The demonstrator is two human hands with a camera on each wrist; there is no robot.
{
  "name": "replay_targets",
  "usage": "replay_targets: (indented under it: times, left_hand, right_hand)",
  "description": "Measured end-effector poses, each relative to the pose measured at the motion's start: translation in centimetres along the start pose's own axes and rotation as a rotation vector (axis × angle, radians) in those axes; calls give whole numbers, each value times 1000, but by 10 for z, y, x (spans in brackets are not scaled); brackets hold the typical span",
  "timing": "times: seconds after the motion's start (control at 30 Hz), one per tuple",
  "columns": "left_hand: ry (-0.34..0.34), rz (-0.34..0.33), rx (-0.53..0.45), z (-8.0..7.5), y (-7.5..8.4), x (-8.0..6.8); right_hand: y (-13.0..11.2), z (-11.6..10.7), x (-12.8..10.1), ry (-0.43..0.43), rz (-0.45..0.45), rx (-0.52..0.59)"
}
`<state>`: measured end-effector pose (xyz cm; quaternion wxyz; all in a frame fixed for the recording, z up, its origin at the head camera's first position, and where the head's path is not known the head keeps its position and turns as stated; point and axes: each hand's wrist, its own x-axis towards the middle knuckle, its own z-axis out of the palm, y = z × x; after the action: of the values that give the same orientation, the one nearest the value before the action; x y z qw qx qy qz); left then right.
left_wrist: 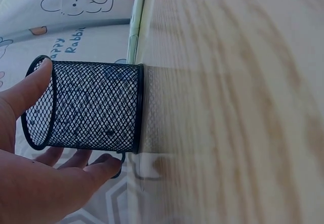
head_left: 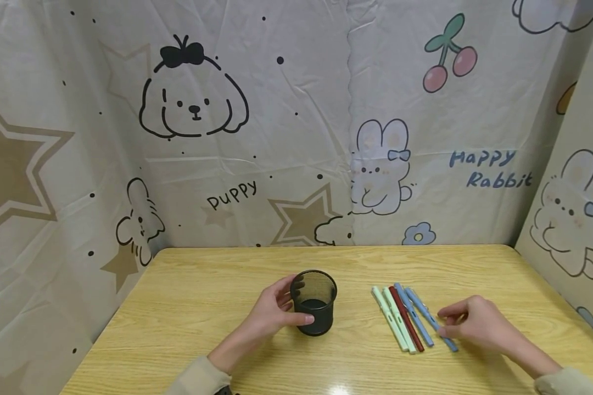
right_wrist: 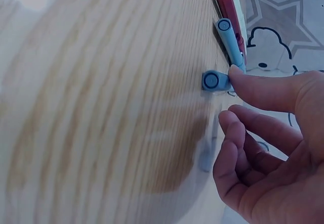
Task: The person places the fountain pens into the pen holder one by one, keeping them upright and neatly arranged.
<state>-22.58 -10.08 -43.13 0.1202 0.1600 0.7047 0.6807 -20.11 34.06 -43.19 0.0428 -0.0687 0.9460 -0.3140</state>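
So what's the left hand [head_left: 269,311] up to, is that grip actually on something?

Yep, it's holding the black mesh cup [head_left: 322,317], thumb across the near side by the rim, fingers curved around the left side. Cup's upright on the desk [head_left: 202,285].

And the right hand [head_left: 476,325]?

That grip's partway wide. The thumb tip is right at the outermost blue pen [head_left: 426,313], but there's a gap between thumb and fingers, so I wouldn't call it pinched.

What's next to that pen?

Going left, another blue pen [head_left: 414,314], a dark red pen [head_left: 406,319] and two pale green pens [head_left: 399,321], all lying roughly side by side to the right of the cup, well apart from it.

Background?

Pale cartoon cloth [head_left: 296,142] behind the desk: puppy, rabbits, cherries, stars, plus "Happy Rabbit" lettering lol.
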Motion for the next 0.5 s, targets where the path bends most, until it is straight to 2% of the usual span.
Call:
replay_targets:
  times: [0.2,0.5]
  left_hand:
    - [-28,4,-37,2,-1,3]
    - [-33,-8,-29,2,-1,4]
  right_hand:
    - [11,-5,-4,-23,-8,47]
    - [18,-10,-3,-46,-37,43]
